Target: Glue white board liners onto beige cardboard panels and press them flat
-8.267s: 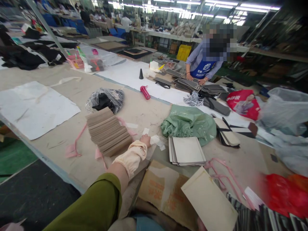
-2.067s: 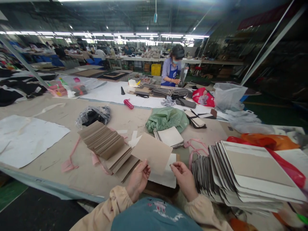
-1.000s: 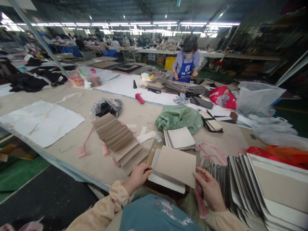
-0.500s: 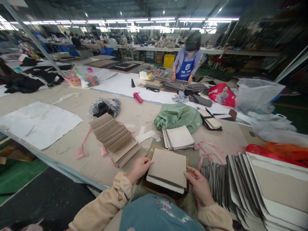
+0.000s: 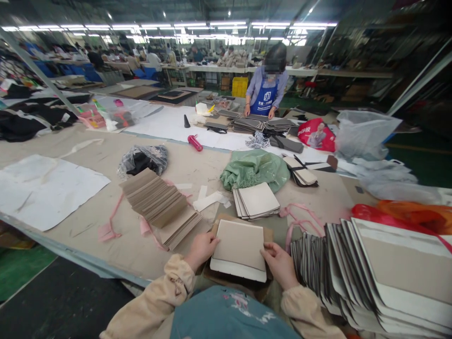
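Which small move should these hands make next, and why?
Probably a light squaring nudge of the tan board on the white sheet: the left hand and right hand have fingers at the board's side edges, and more white shows along its near edge than its far one.

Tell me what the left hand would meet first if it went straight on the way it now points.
The left hand would most likely meet the tan board, whose left edge its fingers seem to touch; their height over the white sheet beneath is unclear.
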Demonstrator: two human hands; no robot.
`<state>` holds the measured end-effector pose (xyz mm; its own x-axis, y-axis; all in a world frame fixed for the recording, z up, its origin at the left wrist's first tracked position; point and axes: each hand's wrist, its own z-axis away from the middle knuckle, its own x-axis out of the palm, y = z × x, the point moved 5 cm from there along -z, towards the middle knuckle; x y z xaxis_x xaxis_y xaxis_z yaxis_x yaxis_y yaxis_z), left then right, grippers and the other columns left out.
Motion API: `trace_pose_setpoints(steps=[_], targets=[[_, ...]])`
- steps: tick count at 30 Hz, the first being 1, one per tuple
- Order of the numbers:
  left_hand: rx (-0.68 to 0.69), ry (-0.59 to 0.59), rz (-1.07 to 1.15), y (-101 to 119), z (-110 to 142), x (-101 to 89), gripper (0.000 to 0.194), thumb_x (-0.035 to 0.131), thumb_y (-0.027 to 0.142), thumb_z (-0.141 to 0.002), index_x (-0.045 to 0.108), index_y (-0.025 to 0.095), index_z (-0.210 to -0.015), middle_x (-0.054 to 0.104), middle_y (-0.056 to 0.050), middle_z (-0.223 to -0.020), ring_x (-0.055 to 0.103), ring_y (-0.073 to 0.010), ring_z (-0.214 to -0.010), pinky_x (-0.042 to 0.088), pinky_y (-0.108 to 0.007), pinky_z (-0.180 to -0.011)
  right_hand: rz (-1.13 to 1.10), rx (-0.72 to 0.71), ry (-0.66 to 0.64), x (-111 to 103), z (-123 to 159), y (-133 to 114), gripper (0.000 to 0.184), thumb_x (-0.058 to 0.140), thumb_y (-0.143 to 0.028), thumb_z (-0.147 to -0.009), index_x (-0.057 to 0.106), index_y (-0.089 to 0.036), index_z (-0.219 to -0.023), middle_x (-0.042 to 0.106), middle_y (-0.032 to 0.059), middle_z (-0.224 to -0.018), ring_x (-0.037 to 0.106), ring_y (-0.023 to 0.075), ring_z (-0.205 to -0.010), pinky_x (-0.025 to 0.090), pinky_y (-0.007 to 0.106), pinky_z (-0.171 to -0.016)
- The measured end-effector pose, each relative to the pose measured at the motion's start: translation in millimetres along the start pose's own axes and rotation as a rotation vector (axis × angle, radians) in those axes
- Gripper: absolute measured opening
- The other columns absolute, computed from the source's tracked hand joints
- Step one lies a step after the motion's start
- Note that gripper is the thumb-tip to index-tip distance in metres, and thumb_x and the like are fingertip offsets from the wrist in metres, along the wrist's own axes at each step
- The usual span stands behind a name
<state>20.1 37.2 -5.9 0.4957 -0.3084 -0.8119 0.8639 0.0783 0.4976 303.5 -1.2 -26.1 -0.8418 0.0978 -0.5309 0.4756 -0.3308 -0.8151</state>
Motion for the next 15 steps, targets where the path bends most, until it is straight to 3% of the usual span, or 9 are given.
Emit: trace_pose_setpoints(steps=[8, 15], targets=[[0.019, -0.016, -0.069, 0.7, -2.5, 4.6, 0.029, 0.047, 0.035, -0.085, 0.065, 0.018, -0.071, 0.069, -0.010, -0.074, 0.063, -0.0228, -0.071, 0.034, -0.026, -0.061, 0.264, 0.013, -0.088, 0.7, -1.9, -12.3, 0.014, 0.055, -0.036, -0.075, 0.062, -0.024, -0.078, 0.069, -0.0015, -0.068, 0.064, 0.0197, -0.069, 0.040, 0.030, -0.061], [-0.012, -0.115, -0.208, 2.1, -7.6, 7.3, 0.030, 0.044, 0.036, -0.087, 0.066, 0.018, -0.078, 0.071, -0.010, -0.083, 0.064, -0.0222, -0.079, 0.039, -0.026, -0.066, 0.397, 0.038, -0.119, 0.4, -8.6, -18.6, 0.008, 0.058, -0.029, -0.073, 0.062, -0.022, -0.073, 0.069, -0.0008, -0.070, 0.063, 0.0172, -0.070, 0.038, 0.026, -0.062]])
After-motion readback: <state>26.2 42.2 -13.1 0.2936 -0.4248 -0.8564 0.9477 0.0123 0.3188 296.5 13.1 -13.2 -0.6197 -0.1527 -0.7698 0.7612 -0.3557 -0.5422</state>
